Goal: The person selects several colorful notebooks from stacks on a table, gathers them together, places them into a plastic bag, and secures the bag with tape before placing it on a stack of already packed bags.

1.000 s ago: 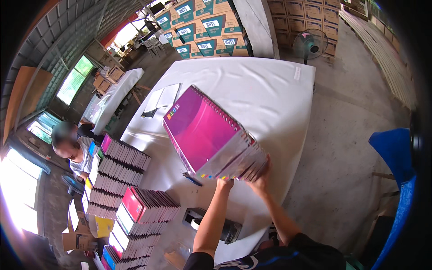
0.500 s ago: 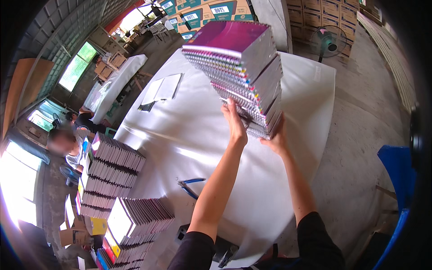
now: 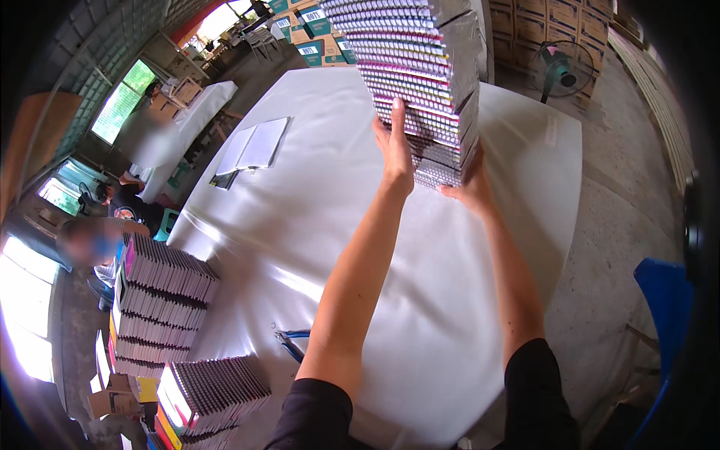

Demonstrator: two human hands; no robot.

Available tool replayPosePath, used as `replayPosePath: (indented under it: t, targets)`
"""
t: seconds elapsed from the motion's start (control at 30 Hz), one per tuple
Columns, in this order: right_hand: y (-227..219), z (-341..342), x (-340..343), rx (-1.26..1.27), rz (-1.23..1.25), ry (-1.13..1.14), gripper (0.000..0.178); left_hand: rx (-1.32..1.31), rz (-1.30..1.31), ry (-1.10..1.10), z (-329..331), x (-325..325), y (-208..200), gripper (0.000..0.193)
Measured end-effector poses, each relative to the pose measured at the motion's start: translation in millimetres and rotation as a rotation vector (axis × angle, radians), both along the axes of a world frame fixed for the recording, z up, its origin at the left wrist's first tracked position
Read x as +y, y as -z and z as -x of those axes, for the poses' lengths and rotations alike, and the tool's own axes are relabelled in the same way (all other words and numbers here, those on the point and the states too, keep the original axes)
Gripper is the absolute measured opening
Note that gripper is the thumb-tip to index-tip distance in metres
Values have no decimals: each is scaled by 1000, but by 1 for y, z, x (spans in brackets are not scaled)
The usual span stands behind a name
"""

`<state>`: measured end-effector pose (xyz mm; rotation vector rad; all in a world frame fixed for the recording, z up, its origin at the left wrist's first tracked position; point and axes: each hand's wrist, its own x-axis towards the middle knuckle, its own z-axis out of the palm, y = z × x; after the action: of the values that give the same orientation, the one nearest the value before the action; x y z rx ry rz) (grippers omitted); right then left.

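Note:
A tall stack of spiral-bound notebooks rises over the far side of the white-covered table, its top cut off by the upper edge of the view. Rows of wire coils and bits of colour face me. My left hand presses against the lower left of the stack, thumb up along the coils. Around the lower right corner my right hand is closed, its fingers partly hidden behind the notebooks. Whether the stack's base touches the table I cannot tell.
Blue-handled pliers lie left of my left forearm. An open notebook rests farther back. Notebook stacks line the left edge, with people beyond. A fan and cartons stand far right, a blue chair nearer.
The notebook stack has risen in view and stands more upright, its maroon top cover now out of sight. Both hands have moved up with it, and the view has shifted slightly.

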<state>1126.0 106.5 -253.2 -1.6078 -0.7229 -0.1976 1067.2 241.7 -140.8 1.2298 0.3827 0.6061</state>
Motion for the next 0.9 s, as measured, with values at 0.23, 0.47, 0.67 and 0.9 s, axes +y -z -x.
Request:
replayPosePath:
  t: [0.23,0.47,0.67,0.9]
  targets:
    - [-4,-9,4,-12,-131,-57,121,-93,10,35,-1,0,-6,103]
    - [34,-3,23,63,-62,-112,127,220,-721,-29,185,-2,-83,87]
    - [68,-22,-9,-77,185,260,122,374,-1024,-266,543,-88,-147,32]
    - [-108,211,44,-10,-60,-45,76,1310,-364,-1527,842,-269,-46,28]
